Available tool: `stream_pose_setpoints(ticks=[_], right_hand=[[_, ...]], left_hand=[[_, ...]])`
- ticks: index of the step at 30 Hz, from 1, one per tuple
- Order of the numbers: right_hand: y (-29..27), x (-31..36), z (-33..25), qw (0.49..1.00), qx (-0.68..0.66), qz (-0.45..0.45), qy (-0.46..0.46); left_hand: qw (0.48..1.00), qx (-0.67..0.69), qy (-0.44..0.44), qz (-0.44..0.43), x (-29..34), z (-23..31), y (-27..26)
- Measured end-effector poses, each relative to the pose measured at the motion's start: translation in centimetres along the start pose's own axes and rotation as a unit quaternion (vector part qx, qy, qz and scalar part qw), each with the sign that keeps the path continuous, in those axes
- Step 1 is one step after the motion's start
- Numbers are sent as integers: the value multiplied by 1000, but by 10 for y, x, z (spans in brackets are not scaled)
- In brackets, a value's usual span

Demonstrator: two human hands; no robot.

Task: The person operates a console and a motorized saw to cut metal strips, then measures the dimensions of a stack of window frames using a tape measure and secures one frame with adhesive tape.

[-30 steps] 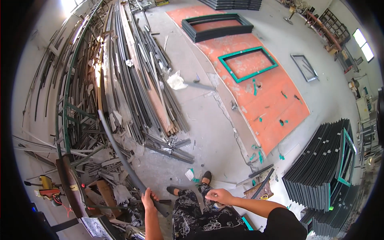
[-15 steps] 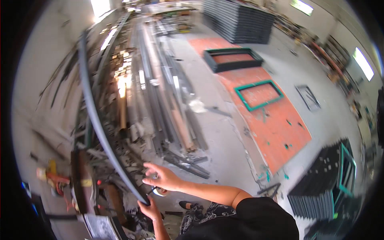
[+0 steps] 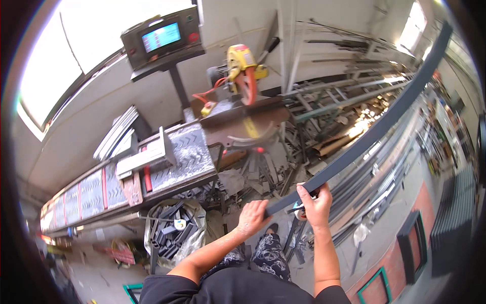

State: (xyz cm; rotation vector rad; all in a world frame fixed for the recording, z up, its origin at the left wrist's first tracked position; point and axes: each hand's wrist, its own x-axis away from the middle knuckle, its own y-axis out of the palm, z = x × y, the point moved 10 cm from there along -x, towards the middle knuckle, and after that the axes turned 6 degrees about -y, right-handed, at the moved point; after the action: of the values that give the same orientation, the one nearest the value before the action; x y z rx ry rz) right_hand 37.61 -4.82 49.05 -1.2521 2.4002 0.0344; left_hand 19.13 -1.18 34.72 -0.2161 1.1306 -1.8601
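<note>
A long dark grey metal profile bar [image 3: 374, 126] slants from my lap up to the far right, curved by the lens. My left hand [image 3: 252, 217] is closed round its near end. Farther along, my right hand [image 3: 316, 206] grips the bar with the thumb on top; its other fingers are partly hidden beneath. A small white, round thing [image 3: 299, 212] shows beside the right hand, with a dark thin piece by it; I cannot tell what it is. Ahead stands a cut-off saw [image 3: 243, 73] with a yellow body and orange guard, above a brown bench plate [image 3: 217, 134].
A control box with a lit screen [image 3: 161, 38] stands on a post. To the left runs a long bench [image 3: 190, 147] bearing pale profile pieces. Below it, a sack [image 3: 197, 240] holds dark offcuts. Metal lengths [image 3: 372, 172] lie at right, near frames [image 3: 412, 248] and a ladder-like rack [image 3: 349, 104].
My view has swung left, bringing the saw, bench and control box forward. My right hand, earlier raised with fingers spread beside the bar, now grips it. My left hand stays at the near end.
</note>
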Motion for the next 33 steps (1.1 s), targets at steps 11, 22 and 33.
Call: stream_pose_setpoints(ticks=[11,22,33], right_hand=[[38,-97,146,863,356,-292,-209],[132,-72,226,645,280,-653,-280],[248,-223,376,815,326,-472,77]], left_hand=[[945,-186,80,255,-115,59,-140],[877,-180,-246,-370,-33,-154,2],[897,-155,-267,-316,-55,-241,-32]])
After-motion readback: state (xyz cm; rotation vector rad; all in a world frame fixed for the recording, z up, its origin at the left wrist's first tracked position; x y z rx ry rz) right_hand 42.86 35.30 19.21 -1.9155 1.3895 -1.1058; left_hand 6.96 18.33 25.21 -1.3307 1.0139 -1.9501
